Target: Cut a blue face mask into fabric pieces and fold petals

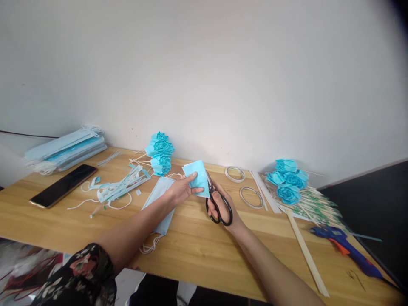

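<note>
The blue sheet is held up over the middle of the table, between the two hands. The left hand is at its lower left, closed in a pinch, with digits lying across the near face. The right hand is on the other side, below and to the right of the sheet, curled around the handles of the scissors, with digits in the black loops. The blades point up along the sheet's right edge; whether they touch it or stand apart, I cannot tell.

Under the left forearm, a mask lies flat on the table, partly covered by the arm. Left of it are cut scraps with loose white loops, and behind these a bunch of blue flowers on sticks. Farther left lie the phone and, beyond it against the wall, a stack of masks.

To the right of the scissors are two tape rolls, one farther back and one nearer. Past them lie more blue flowers, beside a spread of sticks. A pale strip lies nearer the table's front edge, with the blue glue gun to its right.
</note>
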### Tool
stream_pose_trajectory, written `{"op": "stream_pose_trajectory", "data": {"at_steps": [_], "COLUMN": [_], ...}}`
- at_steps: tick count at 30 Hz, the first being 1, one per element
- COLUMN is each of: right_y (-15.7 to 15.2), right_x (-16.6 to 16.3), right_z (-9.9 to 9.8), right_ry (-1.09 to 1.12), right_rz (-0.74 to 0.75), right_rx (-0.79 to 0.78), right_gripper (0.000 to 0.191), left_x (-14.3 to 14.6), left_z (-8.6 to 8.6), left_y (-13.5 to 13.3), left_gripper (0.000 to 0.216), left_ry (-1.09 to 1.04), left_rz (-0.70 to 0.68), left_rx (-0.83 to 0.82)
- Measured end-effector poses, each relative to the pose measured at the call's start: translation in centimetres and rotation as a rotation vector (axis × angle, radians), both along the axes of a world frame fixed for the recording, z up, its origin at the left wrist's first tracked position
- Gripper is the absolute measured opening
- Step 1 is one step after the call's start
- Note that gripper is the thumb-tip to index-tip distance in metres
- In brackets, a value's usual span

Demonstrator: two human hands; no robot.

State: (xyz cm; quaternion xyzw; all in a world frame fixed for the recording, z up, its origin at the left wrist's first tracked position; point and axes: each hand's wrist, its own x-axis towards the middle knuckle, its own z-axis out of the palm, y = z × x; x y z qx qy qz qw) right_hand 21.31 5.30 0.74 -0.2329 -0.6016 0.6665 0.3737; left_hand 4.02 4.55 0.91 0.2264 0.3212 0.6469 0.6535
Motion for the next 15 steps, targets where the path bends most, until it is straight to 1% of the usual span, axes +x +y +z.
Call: {"op": "stream_pose_trajectory", "data": {"at_steps": [4,8,12,15], "right_y": [0.04,0.17,0.42,0.55], "right_x": [-0.03,-0.03,0.06,0.2], "right_z": [0.06,0.08,-0.13,-0.29], "right_ry": [-0.001,-0.013,-0.022,-0.022], "right_rz": [-0.003,0.007,0.048,0.102], "right_rx": [0.013,0.011,-0.019,-0.067], "right_gripper": [0.071,0.071,0.075,0.081], "left_x": [0.03,0.08,-0.05,-0.19], "left_z": [0.07,0.59,0.89,0.79], "left_y": [-0.02,-0.15,-0.13,-0.05], "left_gripper": [0.013,0.013,0.014,0.013], "left_ry": [0.001,0.013,0.027,0.035], "left_rz": [0.012,0.03,0.052,0.065], "left_rx": [0.002,-0.014,-0.037,-0.036]}}
